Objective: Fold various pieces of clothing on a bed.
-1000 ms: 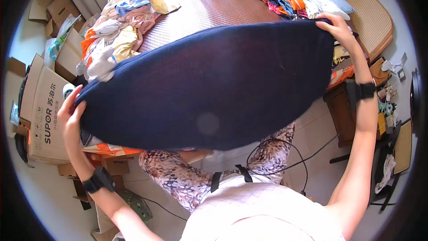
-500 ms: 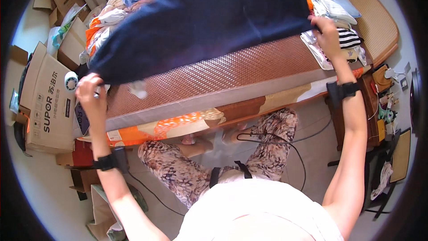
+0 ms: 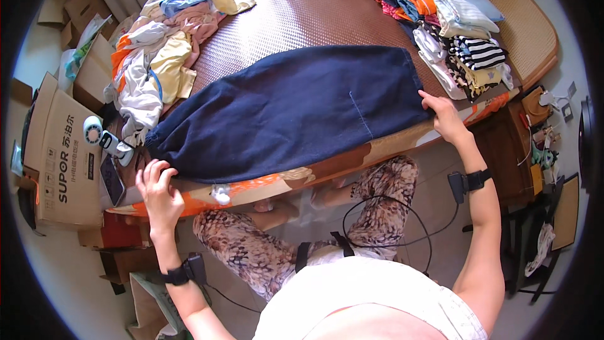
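Note:
A long dark blue garment (image 3: 296,110) lies spread across the front of the bed, one end gathered like an elastic band at the left, with a pale stitched line toward its right end. Whether it is trousers or a skirt I cannot tell. My left hand (image 3: 162,194) is at its near left corner, fingers curled over the edge. At the right end my right hand (image 3: 448,116) pinches the garment's edge between thumb and fingers. A small crumpled white thing (image 3: 221,194) pokes out under the garment's near edge.
A loose heap of clothes (image 3: 170,56) lies on the left of the brown woven mat (image 3: 296,9); folded stacks (image 3: 472,50) sit on the right. A small handheld fan (image 3: 93,131) and a phone (image 3: 113,179) are beside a cardboard box (image 3: 66,151). A black cable (image 3: 402,243) loops by my legs.
The garment has come down from the air, toward me, and now lies flat on the bed, uncovering the mat and clothes behind. Both hands have moved lower and nearer me.

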Demonstrator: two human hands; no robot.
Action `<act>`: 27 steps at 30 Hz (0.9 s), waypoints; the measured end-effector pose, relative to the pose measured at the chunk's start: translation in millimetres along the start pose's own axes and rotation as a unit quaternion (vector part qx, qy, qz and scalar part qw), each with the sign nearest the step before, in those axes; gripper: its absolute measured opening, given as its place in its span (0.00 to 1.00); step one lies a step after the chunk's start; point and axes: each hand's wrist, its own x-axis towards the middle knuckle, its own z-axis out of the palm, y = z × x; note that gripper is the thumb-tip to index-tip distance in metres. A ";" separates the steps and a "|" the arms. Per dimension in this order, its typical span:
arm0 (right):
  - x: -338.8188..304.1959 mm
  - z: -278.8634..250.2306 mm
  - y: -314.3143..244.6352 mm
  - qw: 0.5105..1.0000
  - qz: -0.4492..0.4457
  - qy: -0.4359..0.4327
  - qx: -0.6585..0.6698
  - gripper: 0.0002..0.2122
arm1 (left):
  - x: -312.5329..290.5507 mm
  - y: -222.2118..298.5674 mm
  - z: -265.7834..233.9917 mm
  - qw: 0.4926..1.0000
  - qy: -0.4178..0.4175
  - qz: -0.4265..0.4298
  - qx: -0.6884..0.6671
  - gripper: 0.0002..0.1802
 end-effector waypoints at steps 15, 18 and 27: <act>136.5 149.0 -232.9 0.993 -0.117 -0.002 0.002 0.29 | 118.0 129.7 118.8 0.984 -0.095 -0.112 0.096 0.25; 133.1 118.7 -185.9 0.997 -0.055 -0.044 -0.012 0.34 | 115.7 128.3 120.1 0.972 -0.146 -0.181 0.036 0.27; 107.5 51.3 19.5 0.961 0.264 -0.076 -0.043 0.40 | 116.8 134.8 124.7 0.974 -0.109 -0.195 0.024 0.28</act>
